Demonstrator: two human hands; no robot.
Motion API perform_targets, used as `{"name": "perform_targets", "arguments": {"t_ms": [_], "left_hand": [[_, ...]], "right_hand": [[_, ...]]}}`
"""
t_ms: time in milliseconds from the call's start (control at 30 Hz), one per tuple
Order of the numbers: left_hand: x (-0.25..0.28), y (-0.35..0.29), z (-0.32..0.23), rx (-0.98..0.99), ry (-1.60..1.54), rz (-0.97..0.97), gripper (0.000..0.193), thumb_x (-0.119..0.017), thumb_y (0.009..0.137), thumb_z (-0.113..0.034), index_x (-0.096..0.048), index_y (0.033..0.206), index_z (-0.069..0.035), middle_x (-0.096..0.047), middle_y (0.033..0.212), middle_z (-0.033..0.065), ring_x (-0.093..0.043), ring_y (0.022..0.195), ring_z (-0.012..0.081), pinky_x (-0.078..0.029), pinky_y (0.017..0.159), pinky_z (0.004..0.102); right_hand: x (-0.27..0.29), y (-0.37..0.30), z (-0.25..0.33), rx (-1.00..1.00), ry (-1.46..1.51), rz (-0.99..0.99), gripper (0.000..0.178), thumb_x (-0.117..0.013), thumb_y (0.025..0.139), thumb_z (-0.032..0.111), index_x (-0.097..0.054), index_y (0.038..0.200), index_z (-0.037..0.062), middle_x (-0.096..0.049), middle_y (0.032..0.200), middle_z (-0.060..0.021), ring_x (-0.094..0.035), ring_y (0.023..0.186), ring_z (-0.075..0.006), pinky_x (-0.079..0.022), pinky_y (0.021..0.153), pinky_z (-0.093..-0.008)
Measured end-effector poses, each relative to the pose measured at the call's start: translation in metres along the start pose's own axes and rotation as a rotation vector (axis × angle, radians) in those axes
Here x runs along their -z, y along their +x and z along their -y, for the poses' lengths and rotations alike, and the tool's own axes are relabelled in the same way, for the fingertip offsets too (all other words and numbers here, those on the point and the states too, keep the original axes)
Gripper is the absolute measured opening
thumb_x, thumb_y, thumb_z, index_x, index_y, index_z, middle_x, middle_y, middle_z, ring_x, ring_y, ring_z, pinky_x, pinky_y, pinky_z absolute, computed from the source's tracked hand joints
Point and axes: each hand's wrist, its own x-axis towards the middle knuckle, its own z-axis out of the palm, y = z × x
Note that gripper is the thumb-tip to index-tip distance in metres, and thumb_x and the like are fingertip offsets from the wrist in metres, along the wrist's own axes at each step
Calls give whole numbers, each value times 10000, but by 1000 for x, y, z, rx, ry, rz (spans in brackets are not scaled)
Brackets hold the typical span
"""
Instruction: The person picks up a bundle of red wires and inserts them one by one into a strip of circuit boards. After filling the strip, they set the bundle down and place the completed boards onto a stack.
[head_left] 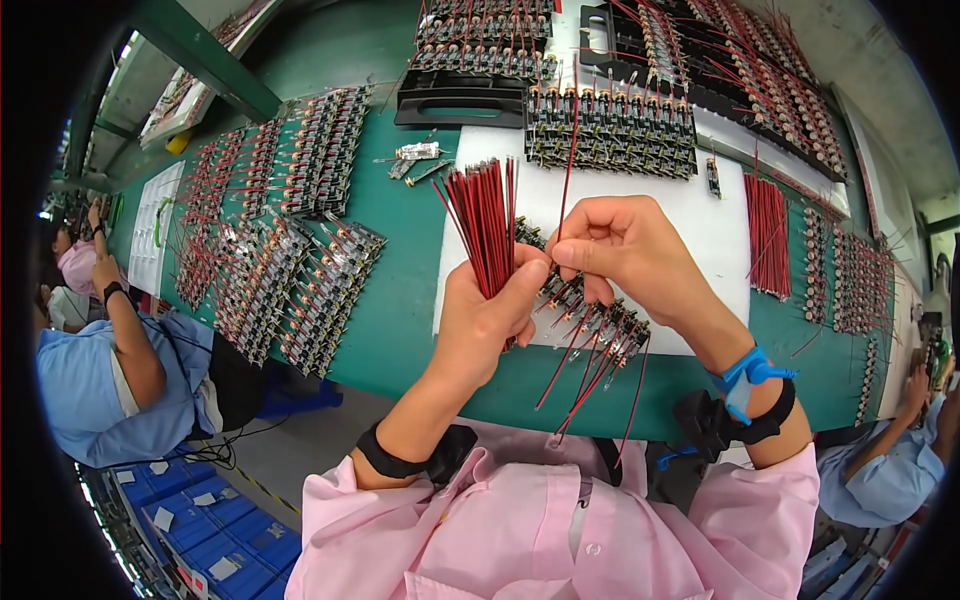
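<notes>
My left hand (483,318) is closed round an upright bundle of red and black wires (482,228). Close beside it, my right hand (622,247) pinches a single red wire (570,150) that sticks up from between thumb and fingertips. Below both hands lies a row of small circuit boards (613,330) with clear parts and some red wires hanging toward me. Part of that row is hidden behind my hands. A white foam sheet (712,235) is under the row. A blue wrist strap (745,380) circles my right wrist.
Several rows of circuit boards (325,150) cover the green table's left side. More boards (610,130) line the foam's far edge, near a black tray (460,103). A second wire bundle (767,237) lies right of the foam. People in blue work at left (110,380) and right (890,465).
</notes>
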Motion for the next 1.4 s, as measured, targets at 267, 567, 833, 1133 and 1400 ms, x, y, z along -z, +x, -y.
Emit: {"name": "perform_targets", "arguments": {"t_ms": [267,567,833,1133,1400], "left_hand": [[3,-3,4,-89,101,-23,150,-521,781,-157,-513,780,-7,-401,524,-34,-354,399,25,-287,337,174],[8,-10,7,-177,330,-88,89,-515,773,-100,-500,764,-12,-411,538,-30,-356,414,30,-276,361,182],[37,-36,33,-365,65,-70,137,-499,770,-80,-430,663,-28,-382,526,0,-332,424,66,-290,394,198],[51,-43,48,-384,373,-5,198,-576,745,-127,-434,657,-21,-409,559,19,-334,495,86,-288,453,211],[52,-43,48,-358,395,-26,216,-578,751,-147,-433,646,-26,-394,537,6,-321,481,80,-280,437,211]], "right_hand": [[-11,-2,-5,71,-108,-57,94,-552,744,67,-522,705,-13,-471,579,19,-387,482,-18,-303,420,-156],[-16,-6,-7,106,-319,-62,92,-546,725,38,-507,675,-28,-436,564,34,-361,497,-22,-293,439,-162],[14,-3,-33,47,-517,-259,111,-585,652,32,-513,603,-37,-459,551,5,-380,498,-27,-319,444,-180],[13,-6,-42,163,-619,-351,95,-590,648,28,-527,612,-34,-458,548,2,-367,481,-30,-309,431,-185],[11,-7,-41,137,-566,-351,96,-579,660,21,-523,609,-37,-446,549,7,-346,478,-24,-287,421,-188]]}}
